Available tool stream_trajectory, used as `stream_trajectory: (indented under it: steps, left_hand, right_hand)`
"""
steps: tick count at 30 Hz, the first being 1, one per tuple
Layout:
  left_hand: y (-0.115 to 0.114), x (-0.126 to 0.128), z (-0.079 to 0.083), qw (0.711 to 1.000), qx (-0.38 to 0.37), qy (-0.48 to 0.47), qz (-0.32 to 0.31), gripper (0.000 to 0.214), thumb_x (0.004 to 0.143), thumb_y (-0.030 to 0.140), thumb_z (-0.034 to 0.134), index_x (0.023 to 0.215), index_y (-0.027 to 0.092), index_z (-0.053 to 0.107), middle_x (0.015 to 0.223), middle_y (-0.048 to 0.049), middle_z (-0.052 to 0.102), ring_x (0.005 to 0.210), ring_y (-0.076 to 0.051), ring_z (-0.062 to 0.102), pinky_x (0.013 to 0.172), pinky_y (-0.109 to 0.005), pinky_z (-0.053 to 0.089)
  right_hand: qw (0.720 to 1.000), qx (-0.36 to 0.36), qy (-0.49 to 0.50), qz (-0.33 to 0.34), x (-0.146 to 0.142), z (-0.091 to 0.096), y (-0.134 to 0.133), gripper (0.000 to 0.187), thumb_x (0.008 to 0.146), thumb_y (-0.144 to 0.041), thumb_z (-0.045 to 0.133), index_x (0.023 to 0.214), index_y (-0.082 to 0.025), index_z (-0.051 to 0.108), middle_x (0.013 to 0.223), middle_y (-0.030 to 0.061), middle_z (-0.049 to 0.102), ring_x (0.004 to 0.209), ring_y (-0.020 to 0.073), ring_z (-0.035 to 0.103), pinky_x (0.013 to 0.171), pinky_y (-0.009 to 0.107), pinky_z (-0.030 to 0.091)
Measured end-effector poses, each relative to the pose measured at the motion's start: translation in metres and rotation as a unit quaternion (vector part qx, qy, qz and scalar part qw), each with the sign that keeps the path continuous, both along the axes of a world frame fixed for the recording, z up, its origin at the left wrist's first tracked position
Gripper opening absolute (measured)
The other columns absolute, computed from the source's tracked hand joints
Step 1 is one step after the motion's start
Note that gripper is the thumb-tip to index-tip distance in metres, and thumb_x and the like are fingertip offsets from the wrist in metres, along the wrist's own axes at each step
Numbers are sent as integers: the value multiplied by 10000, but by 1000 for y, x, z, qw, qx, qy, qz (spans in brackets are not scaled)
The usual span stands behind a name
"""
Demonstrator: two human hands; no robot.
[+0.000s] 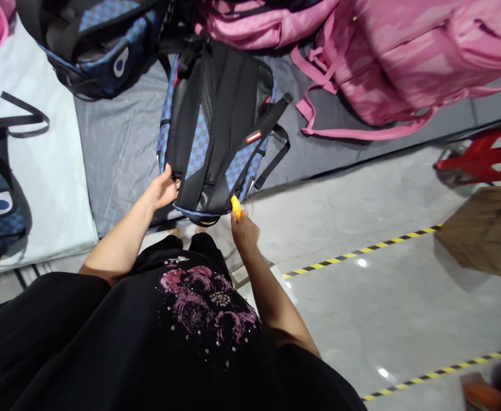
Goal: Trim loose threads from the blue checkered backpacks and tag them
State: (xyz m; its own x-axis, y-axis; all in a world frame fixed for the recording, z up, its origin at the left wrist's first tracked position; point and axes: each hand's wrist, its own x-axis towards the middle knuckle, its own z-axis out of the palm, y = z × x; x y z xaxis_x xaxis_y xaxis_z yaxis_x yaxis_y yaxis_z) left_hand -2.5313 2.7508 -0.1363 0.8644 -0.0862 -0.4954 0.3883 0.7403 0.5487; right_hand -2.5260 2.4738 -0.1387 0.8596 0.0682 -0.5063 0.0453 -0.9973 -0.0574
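I have the backpack (233, 85) lying on the grey cloth (117, 165), its strapped back facing up. Its long axis runs away from the wearer, the far end leaning slightly right; the near end points at the wearer's body. The left hand (163, 189) grips the backpack's near left corner, thumb uppermost. The right hand (245, 231) is closed around a yellow tool (236, 208), its tip at the backpack's near right corner; I can't tell what kind it is. Beyond the backpack to the left I see a blue checked bag (104, 71); directly beyond, a pink bag (254, 28); to its right, a larger pink bag (404, 63). Well right of the backpack, a box (481, 231) stands on the floor (361, 308).
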Motion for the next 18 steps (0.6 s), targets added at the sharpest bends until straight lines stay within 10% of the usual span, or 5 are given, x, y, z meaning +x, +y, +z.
stream_trajectory:
  steps: [18]
  left_hand:
    - [1,4,-1,989,-141,-40,-33,860,841,825,361,1363,163,529,1207,-168,703,1233,-332,613,1064,-519,433]
  right_hand:
    - [995,27,45,-84,-17,40,-13,477,1045,-465,258,1251,-159,560,962,128,708,884,253,671,700,303,403]
